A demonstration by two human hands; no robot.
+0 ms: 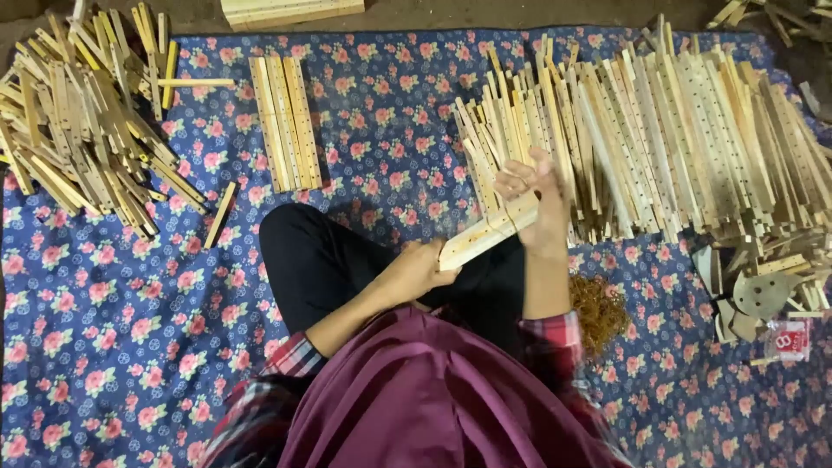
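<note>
You are sitting on a blue floral cloth (113,329) spread over the floor, and you are holding a small bundle of wooden slats (487,232) in front of your lap, above your dark trouser leg (321,260). The bundle's long axis is running on a slant: its lower end is pointing toward your left and down, its upper end is pointing up and to your right. Your left hand (425,269) is closing its grip around the lower end, fingers wrapped firmly about the wood. Your right hand (537,195) is gripping the upper end with curled fingers, and a thin band appears to be crossing the bundle just below it, though it is too small to tell clearly. Just beyond your right hand a large spread of long perforated slats (676,130) is lying, mostly pointing away from you. A heaped pile of slats (82,121) is lying well off to your left, and a neat flat row of slats (286,121) is lying between the two. A tangle of brown rubber bands (598,312) is lying near your right elbow.
</note>
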